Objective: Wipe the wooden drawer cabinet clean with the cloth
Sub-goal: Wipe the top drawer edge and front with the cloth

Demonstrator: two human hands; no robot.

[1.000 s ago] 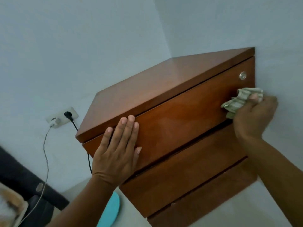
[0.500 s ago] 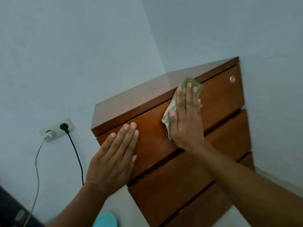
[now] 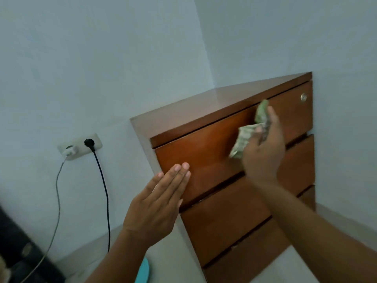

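Note:
The wooden drawer cabinet (image 3: 206,152) stands in the corner of the room, with three reddish-brown drawer fronts and a small round lock (image 3: 303,97) at the top right. My right hand (image 3: 264,148) holds a crumpled greenish cloth (image 3: 243,137) against the middle of the top drawer front. My left hand (image 3: 157,205) is flat with fingers together, its fingertips at the lower left corner of the top drawer; the palm looks lifted slightly off the wood.
A wall socket (image 3: 80,148) at the left holds a white charger and a black plug, whose cables (image 3: 102,180) hang to the floor. A turquoise object (image 3: 143,270) lies on the floor below my left arm. A dark object (image 3: 18,252) sits at the bottom left.
My right hand went from the drawer's right edge to its middle and has turned there, bunching the cloth. My left hand has slid toward the lower left corner. The camera view has shifted.

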